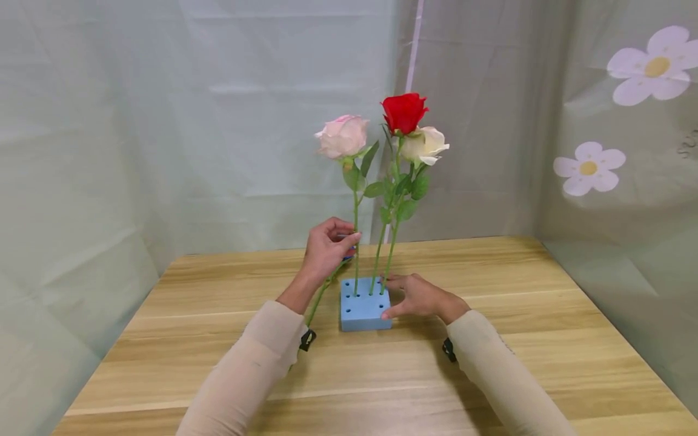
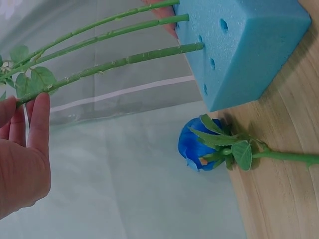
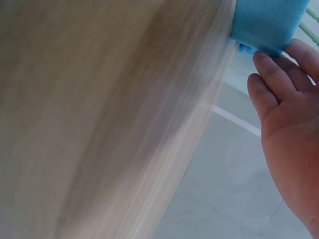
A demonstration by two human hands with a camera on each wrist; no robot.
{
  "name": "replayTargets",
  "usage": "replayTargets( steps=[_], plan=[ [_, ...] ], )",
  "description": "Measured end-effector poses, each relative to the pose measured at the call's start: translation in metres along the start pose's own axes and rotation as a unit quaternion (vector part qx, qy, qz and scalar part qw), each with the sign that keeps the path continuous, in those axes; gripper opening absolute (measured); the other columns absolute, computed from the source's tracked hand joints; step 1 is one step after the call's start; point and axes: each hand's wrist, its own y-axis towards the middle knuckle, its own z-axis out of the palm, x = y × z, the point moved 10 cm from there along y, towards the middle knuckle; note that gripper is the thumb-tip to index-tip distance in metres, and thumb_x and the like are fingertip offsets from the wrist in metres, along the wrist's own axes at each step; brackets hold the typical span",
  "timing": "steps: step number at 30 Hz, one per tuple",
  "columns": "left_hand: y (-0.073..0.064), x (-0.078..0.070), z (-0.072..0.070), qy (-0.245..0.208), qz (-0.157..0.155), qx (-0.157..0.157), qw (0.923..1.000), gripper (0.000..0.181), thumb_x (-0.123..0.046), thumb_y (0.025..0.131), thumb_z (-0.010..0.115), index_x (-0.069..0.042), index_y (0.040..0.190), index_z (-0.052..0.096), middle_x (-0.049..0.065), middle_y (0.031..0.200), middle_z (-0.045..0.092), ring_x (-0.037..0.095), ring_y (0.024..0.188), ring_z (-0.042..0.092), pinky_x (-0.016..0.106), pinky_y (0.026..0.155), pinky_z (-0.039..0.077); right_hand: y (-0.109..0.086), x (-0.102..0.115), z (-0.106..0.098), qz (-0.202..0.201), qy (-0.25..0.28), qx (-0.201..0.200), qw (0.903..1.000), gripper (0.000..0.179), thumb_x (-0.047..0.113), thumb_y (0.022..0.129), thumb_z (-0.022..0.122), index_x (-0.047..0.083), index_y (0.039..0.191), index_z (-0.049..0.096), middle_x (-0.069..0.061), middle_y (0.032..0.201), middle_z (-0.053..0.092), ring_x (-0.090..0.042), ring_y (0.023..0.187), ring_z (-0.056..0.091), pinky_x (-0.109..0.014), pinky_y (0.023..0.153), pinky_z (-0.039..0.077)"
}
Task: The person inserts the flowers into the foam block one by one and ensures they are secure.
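At foam block [image 1: 364,310]: your left hand [image 1: 326,249] pinching pink rose stem [image 1: 356,257], seating it; right hand [image 1: 415,297], fingers straight, bracing block. Next likely: blue rose [image 2: 198,145] lying beside block.

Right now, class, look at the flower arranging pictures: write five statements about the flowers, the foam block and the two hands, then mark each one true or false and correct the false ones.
1. Three roses stand in the blue foam block. True.
2. The red rose is the lowest bloom. False: it sits highest, above the pink rose and the white rose.
3. The left hand is at the pink rose's stem. True.
4. The right hand is lifted clear of the block. False: its fingers rest against the block's right side.
5. A blue rose is planted in the block. False: it lies on the wooden table behind the block.
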Motion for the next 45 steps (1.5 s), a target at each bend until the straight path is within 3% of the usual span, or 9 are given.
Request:
replayTargets(
  steps=[2,8,11,20,25,33,39,45],
  plan=[
    [0.0,-0.001,0.001,-0.001,0.002,-0.001,1.0,0.014,-0.003,0.092,0.071,0.003,0.104,0.065,0.017,0.098,0.069,0.025,0.083,0.069,0.051,0.08,0.06,0.0,0.0,0.0,0.001,-0.001,0.0,1.0,0.085,0.05,0.079,0.082,0.003,0.144,0.052,-0.017,0.153,0.041,-0.033,0.143,0.034,-0.048,0.115,0.035],
    [-0.001,0.0,0.003,-0.006,0.003,0.002,1.0,0.014,-0.002,0.092,0.071,0.005,0.103,0.065,0.018,0.098,0.069,0.045,0.094,0.066,0.046,0.076,0.062,0.0,0.001,0.0,0.008,-0.003,0.0,1.0,0.085,0.05,0.078,0.082,0.003,0.143,0.052,-0.017,0.153,0.041,-0.033,0.143,0.035,-0.048,0.115,0.035],
    [-0.001,-0.001,0.003,-0.002,0.006,0.003,1.0,0.014,-0.003,0.093,0.071,0.004,0.104,0.065,0.017,0.098,0.069,0.048,0.096,0.065,0.044,0.076,0.062,0.0,0.002,0.0,0.009,-0.006,0.0,0.9999,0.086,0.051,0.078,0.082,0.003,0.143,0.053,-0.018,0.152,0.041,-0.033,0.142,0.036,-0.048,0.115,0.035],
    [0.001,0.0,-0.002,0.009,0.008,-0.005,0.9999,0.015,-0.003,0.093,0.071,0.004,0.104,0.066,0.017,0.099,0.069,0.037,0.09,0.068,0.047,0.079,0.061,0.0,0.001,0.0,0.009,-0.007,-0.001,0.9999,0.085,0.05,0.078,0.083,0.002,0.143,0.053,-0.019,0.152,0.041,-0.034,0.142,0.036,-0.048,0.115,0.035],
    [0.001,0.004,0.001,0.003,0.008,0.003,1.0,0.013,-0.002,0.092,0.071,0.004,0.103,0.066,0.017,0.096,0.07,0.046,0.093,0.066,0.05,0.078,0.061,0.0,0.002,-0.001,0.006,-0.009,-0.003,0.9999,0.086,0.05,0.078,0.083,0.003,0.143,0.053,-0.018,0.151,0.042,-0.034,0.142,0.037,-0.048,0.114,0.036],
    [-0.001,0.014,0.003,0.009,0.001,0.014,0.9999,0.017,-0.001,0.092,0.07,0.008,0.105,0.064,0.018,0.095,0.068,0.043,0.093,0.066,0.036,0.072,0.063,0.0,0.004,-0.003,-0.001,-0.012,-0.005,0.9999,0.085,0.05,0.077,0.083,0.003,0.142,0.054,-0.019,0.15,0.044,-0.034,0.141,0.038,-0.048,0.114,0.037],
    [-0.001,0.016,0.003,0.008,0.0,0.012,0.9999,0.017,-0.001,0.092,0.07,0.008,0.106,0.063,0.017,0.094,0.068,0.038,0.09,0.066,0.039,0.074,0.063,0.0,0.004,-0.004,0.001,-0.004,-0.006,1.0,0.085,0.049,0.077,0.083,0.001,0.141,0.055,-0.021,0.149,0.044,-0.036,0.14,0.038,-0.049,0.113,0.037],
    [-0.002,0.019,0.003,0.01,-0.003,0.008,0.9999,0.017,-0.001,0.092,0.07,0.008,0.105,0.062,0.015,0.092,0.068,0.029,0.084,0.066,0.053,0.079,0.06,0.0,0.003,-0.003,-0.002,-0.008,-0.005,1.0,0.085,0.05,0.078,0.083,0.001,0.141,0.055,-0.023,0.149,0.044,-0.037,0.139,0.039,-0.05,0.113,0.037]
  ],
)
